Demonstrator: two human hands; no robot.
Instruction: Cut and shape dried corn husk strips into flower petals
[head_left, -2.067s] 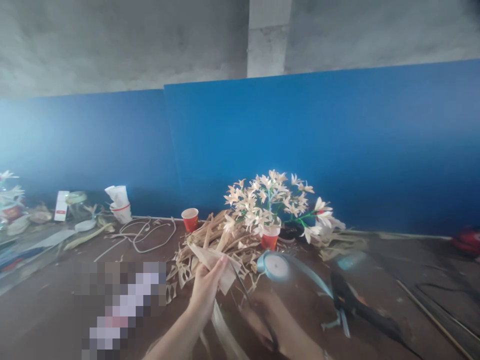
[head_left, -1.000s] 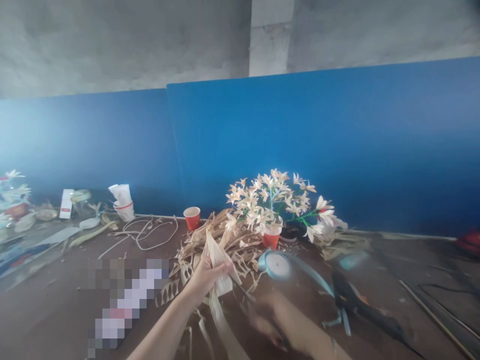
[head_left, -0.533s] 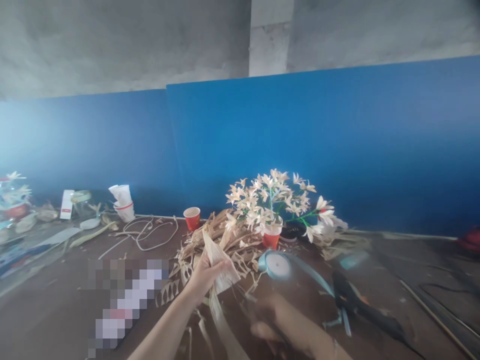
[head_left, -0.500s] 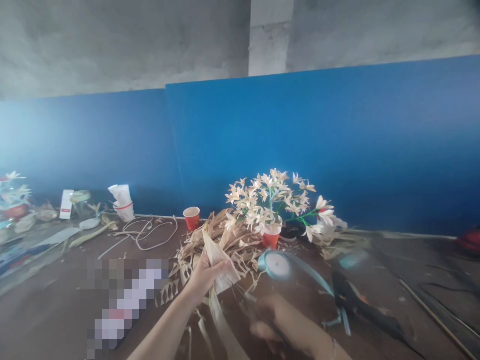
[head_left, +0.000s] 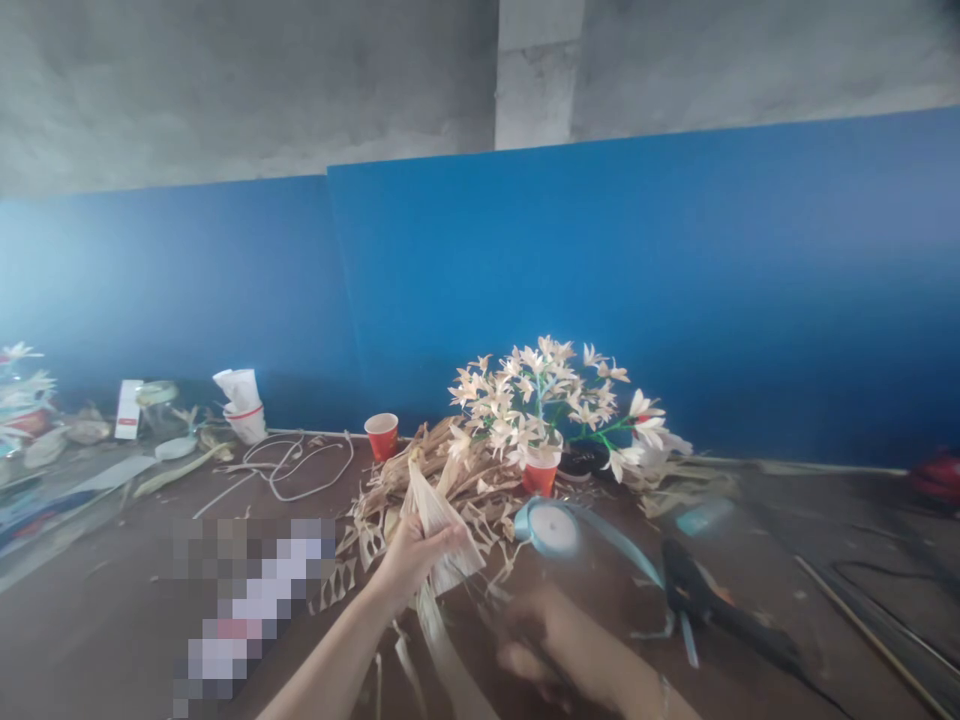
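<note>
The left hand (head_left: 409, 560) is raised above the brown table (head_left: 112, 620), fingers pinched round a pale dried husk strip (head_left: 439, 520) that stands up from the grip and trails a long tail down toward the lower edge; the right hand (head_left: 551, 645) sits low beside it, too blurred to tell whether it is closed on anything. Just behind the husk strip lies a heap of dried husks (head_left: 442, 475), with a bunch of cream paper-like flowers (head_left: 544, 400) in a red cup (head_left: 538, 478); a blue ribbon spool (head_left: 551, 528) and a black glue gun (head_left: 709, 605) lie to the right. The strip looks brittle; too hard a pinch could likely split it; the trailing tail may snag on the heap.
</note>
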